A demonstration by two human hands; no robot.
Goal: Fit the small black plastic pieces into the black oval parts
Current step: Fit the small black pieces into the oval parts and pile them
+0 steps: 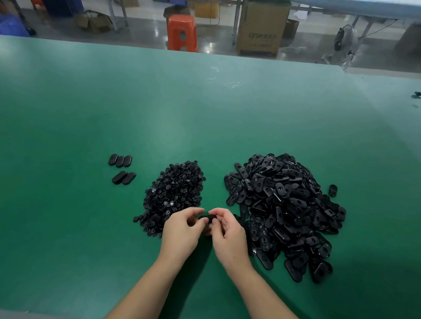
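From the head camera, two bare hands meet low in the middle of a big green table (82, 114). The left hand (181, 230) and the right hand (229, 236) both have curled fingers, and together they pinch one black oval part (206, 218) between their fingertips. The part is held just above the table, right between the two piles. Whether a small piece is already in it is too hard to see.

At 11 o'clock from the hands, touching the left hand's side, lies a pile of small black plastic pieces (174, 191). At 2 o'clock from the hands lies a much bigger heap of black oval parts (283, 210), close to the right hand. One lone oval part (332, 190) sits just off that heap, at its 3 o'clock edge.

At 10 o'clock from the hands, well apart from the piles, five oval parts (121, 168) lie flat, three in a row and two just below them.

Past the far table edge, at 12 o'clock, stand an orange stool (181, 32) and a brown cardboard box (261, 27) on the floor.
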